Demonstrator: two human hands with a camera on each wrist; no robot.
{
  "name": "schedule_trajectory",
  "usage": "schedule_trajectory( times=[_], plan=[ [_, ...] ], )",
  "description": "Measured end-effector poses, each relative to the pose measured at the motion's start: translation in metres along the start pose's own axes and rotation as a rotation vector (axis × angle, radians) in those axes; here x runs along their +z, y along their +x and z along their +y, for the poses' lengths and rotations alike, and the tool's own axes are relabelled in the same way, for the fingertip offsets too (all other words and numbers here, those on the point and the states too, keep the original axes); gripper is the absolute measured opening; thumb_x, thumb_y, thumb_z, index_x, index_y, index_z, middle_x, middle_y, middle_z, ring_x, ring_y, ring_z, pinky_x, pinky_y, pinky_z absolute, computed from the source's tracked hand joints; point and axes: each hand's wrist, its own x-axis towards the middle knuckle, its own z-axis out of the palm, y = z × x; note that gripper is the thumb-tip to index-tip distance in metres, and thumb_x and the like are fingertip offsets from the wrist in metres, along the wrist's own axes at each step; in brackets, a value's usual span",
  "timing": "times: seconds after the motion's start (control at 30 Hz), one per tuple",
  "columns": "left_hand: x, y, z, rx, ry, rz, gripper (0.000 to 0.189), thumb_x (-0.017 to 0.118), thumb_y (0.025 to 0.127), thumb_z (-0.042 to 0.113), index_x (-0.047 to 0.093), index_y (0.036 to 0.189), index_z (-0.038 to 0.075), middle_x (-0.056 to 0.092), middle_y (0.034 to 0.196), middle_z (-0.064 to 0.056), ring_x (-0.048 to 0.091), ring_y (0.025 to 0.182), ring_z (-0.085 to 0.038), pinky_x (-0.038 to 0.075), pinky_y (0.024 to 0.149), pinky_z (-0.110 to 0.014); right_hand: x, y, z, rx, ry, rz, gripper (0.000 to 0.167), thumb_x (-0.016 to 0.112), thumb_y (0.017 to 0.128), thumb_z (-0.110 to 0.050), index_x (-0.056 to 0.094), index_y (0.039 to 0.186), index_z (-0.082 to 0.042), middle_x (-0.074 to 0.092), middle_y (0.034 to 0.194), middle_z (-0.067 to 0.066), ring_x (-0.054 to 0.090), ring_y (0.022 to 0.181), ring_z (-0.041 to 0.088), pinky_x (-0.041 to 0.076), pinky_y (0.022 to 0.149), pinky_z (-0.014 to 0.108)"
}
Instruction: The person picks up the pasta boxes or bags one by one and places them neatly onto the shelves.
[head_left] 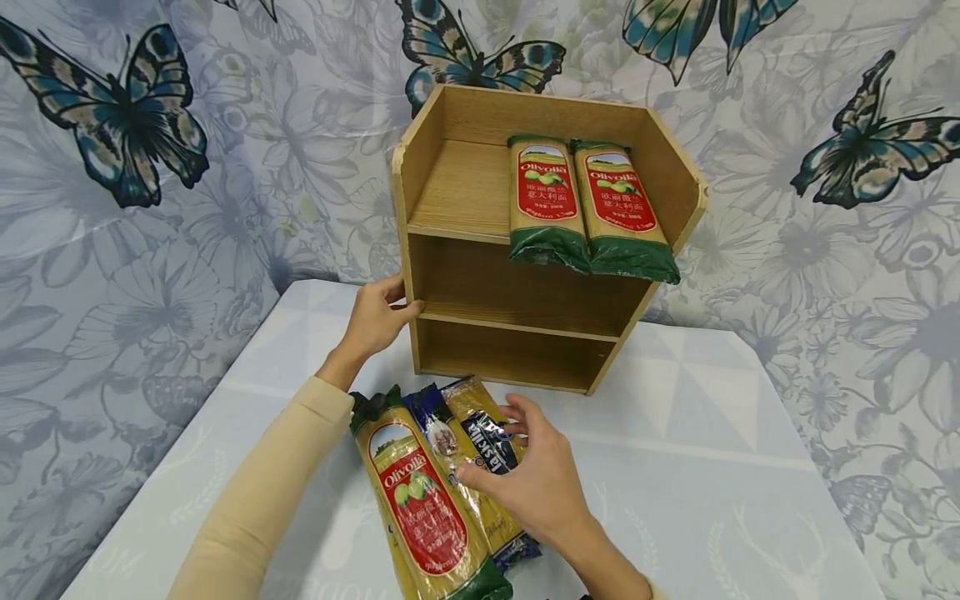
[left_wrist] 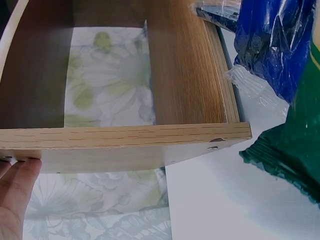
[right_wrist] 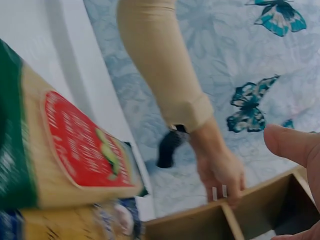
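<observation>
A small wooden shelf stands on the table, and my left hand grips its left side panel, thumb by the front edge. In the left wrist view, fingers press against the panel's outside. Before the shelf lies a pile of pasta packs: a red-labelled Olivoila spaghetti pack overlaps blue-and-yellow spaghetti packs. My right hand hovers over the blue-and-yellow packs, its thumb and fingers spread apart. In the right wrist view, its thumb shows with nothing held beside it.
Two more Olivoila packs lie side by side on the shelf's top tier, toward the right, their green ends overhanging its front edge. The white patterned table extends around the shelf. Behind it hangs a butterfly-printed cloth.
</observation>
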Motion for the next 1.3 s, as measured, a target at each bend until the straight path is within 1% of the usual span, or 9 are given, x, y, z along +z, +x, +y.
schedule_trajectory(
  times=[0.1, 0.2, 0.33, 0.5, 0.6, 0.83, 1.0, 1.17, 1.3],
  plan=[
    [0.001, 0.001, 0.0, -0.006, -0.002, -0.006, 0.054, 0.071, 0.094, 0.003, 0.056, 0.146, 0.005, 0.064, 0.134, -0.018, 0.062, 0.123, -0.033, 0.056, 0.095, -0.046, 0.011, -0.004, 0.003, 0.054, 0.026, -0.07, 0.107, 0.093, 0.065, -0.057, 0.047, 0.146, -0.005, 0.062, 0.129, 0.006, 0.061, 0.113, 0.027, 0.055, 0.095, 0.049],
    [0.002, 0.001, 0.0, -0.012, -0.007, -0.009, 0.052, 0.071, 0.094, 0.002, 0.057, 0.145, 0.005, 0.065, 0.133, -0.018, 0.062, 0.122, -0.034, 0.056, 0.095, -0.046, 0.021, -0.008, 0.007, 0.108, 0.007, -0.122, 0.112, 0.09, 0.063, -0.065, 0.046, 0.146, -0.004, 0.062, 0.126, 0.009, 0.06, 0.113, 0.028, 0.055, 0.091, 0.049],
    [0.003, 0.002, -0.001, -0.01, -0.012, -0.009, 0.051, 0.071, 0.094, 0.002, 0.059, 0.144, 0.005, 0.065, 0.133, -0.018, 0.062, 0.123, -0.033, 0.056, 0.096, -0.046, 0.034, -0.013, 0.01, 0.184, -0.085, -0.181, 0.115, 0.09, 0.061, -0.067, 0.044, 0.147, -0.005, 0.062, 0.123, 0.01, 0.06, 0.106, 0.027, 0.055, 0.082, 0.047],
    [0.003, 0.002, 0.0, -0.007, -0.018, -0.008, 0.051, 0.071, 0.094, 0.002, 0.058, 0.144, 0.005, 0.064, 0.134, -0.019, 0.062, 0.124, -0.033, 0.056, 0.096, -0.047, 0.049, -0.018, 0.014, 0.277, -0.146, -0.299, 0.125, 0.091, 0.057, -0.069, 0.039, 0.149, -0.004, 0.057, 0.12, 0.008, 0.057, 0.099, 0.024, 0.057, 0.082, 0.052],
    [0.003, 0.003, 0.0, -0.004, -0.02, -0.01, 0.052, 0.071, 0.094, 0.002, 0.058, 0.145, 0.004, 0.064, 0.134, -0.019, 0.061, 0.124, -0.034, 0.056, 0.096, -0.047, 0.058, -0.022, 0.016, 0.283, -0.183, -0.329, 0.13, 0.09, 0.053, -0.071, 0.037, 0.149, -0.002, 0.057, 0.12, 0.009, 0.057, 0.099, 0.025, 0.057, 0.082, 0.055],
    [0.002, 0.004, 0.0, 0.003, -0.019, -0.004, 0.054, 0.071, 0.094, 0.002, 0.057, 0.145, 0.005, 0.064, 0.133, -0.019, 0.063, 0.122, -0.034, 0.056, 0.095, -0.046, 0.074, -0.029, 0.016, 0.257, -0.29, -0.346, 0.131, 0.093, 0.049, -0.069, 0.041, 0.146, 0.001, 0.056, 0.128, 0.016, 0.056, 0.108, 0.03, 0.053, 0.093, 0.059],
    [0.002, 0.003, 0.0, -0.005, -0.02, -0.013, 0.054, 0.072, 0.094, 0.003, 0.056, 0.146, 0.005, 0.065, 0.133, -0.019, 0.062, 0.123, -0.033, 0.057, 0.095, -0.044, 0.08, -0.032, 0.016, 0.183, -0.399, -0.359, 0.128, 0.097, 0.047, -0.063, 0.046, 0.139, 0.008, 0.058, 0.123, 0.023, 0.06, 0.105, 0.035, 0.057, 0.085, 0.056],
    [0.001, 0.002, -0.001, -0.012, -0.03, -0.013, 0.053, 0.072, 0.094, 0.003, 0.057, 0.145, 0.005, 0.065, 0.133, -0.018, 0.062, 0.123, -0.031, 0.056, 0.096, -0.044, 0.082, -0.031, 0.016, 0.188, -0.405, -0.378, 0.118, 0.1, 0.046, -0.056, 0.051, 0.129, 0.013, 0.064, 0.099, 0.021, 0.064, 0.084, 0.032, 0.058, 0.071, 0.05],
    [0.001, 0.001, -0.002, -0.016, -0.046, -0.01, 0.054, 0.071, 0.094, 0.003, 0.056, 0.146, 0.005, 0.064, 0.134, -0.018, 0.061, 0.124, -0.032, 0.055, 0.097, -0.046, 0.082, -0.029, 0.017, 0.221, -0.376, -0.404, 0.113, 0.1, 0.049, -0.054, 0.054, 0.124, 0.017, 0.063, 0.082, 0.013, 0.06, 0.072, 0.026, 0.056, 0.063, 0.046]
  ],
)
